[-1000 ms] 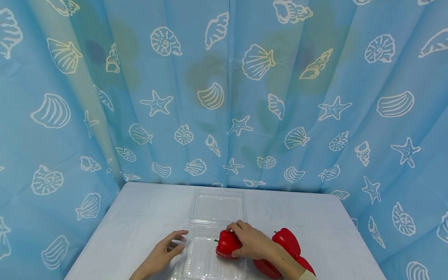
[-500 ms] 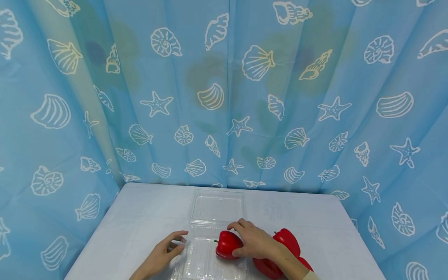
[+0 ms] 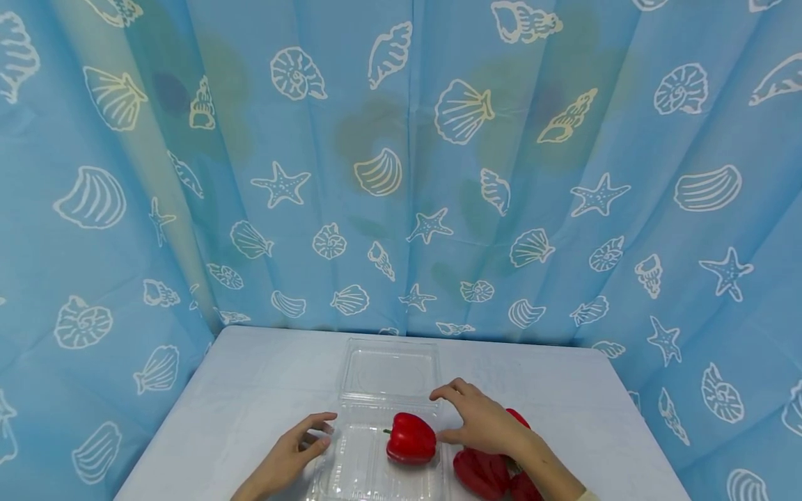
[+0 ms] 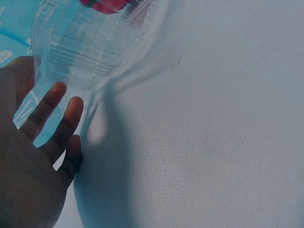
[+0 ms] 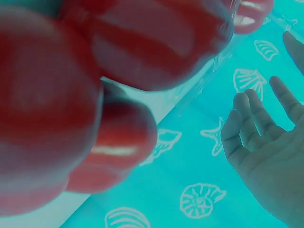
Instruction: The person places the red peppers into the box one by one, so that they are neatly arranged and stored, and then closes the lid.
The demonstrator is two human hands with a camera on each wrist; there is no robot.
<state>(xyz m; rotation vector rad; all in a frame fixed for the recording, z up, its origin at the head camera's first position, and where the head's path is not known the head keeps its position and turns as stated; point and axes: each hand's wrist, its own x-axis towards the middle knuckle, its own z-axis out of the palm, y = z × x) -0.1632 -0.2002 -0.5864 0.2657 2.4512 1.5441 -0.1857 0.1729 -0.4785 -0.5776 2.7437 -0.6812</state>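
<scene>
A red bell pepper (image 3: 411, 438) with a green stem lies on its side in the base of a clear plastic clamshell box (image 3: 357, 466), its stem toward the left. Just right of that pepper, my right hand (image 3: 482, 421) is spread with nothing in its grasp, fingers apart from the pepper. On the box's other side my left hand (image 3: 289, 449) stays beside the left wall, fingers loosely bent and holding nothing. The left wrist view shows those fingers (image 4: 57, 114) close to the clear wall. More red bell peppers (image 3: 481, 473) sit under my right forearm, partly hidden by it.
The box's lid (image 3: 391, 369) lies folded back on the white table (image 3: 263, 376), away from me. A blue curtain (image 3: 351, 236) with shell prints hangs behind the table. In the right wrist view, large red peppers (image 5: 156, 42) fill the upper left.
My right hand has let go of the pepper in the box and drawn away to the right, over the other peppers. The left hand has not moved.
</scene>
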